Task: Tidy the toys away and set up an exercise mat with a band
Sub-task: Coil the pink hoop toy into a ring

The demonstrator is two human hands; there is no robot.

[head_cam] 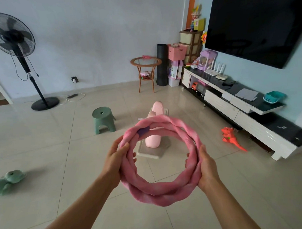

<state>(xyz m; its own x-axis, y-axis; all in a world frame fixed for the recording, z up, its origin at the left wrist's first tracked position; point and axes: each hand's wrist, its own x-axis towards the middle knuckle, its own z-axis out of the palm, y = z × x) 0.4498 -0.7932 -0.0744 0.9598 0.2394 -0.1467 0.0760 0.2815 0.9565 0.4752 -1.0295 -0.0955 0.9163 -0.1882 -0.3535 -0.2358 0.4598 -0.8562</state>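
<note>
Band: pink band was gripped by left hand and right hand.
Left: orange dinosaur and green plush lay on floor beside rocker; no mat laid.

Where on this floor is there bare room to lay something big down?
The widest bare tiles lie between the green stool, the standing fan and the green plush toy. It is crowded to the right: a pink ride-on toy, an orange dinosaur and the TV cabinet.
</note>
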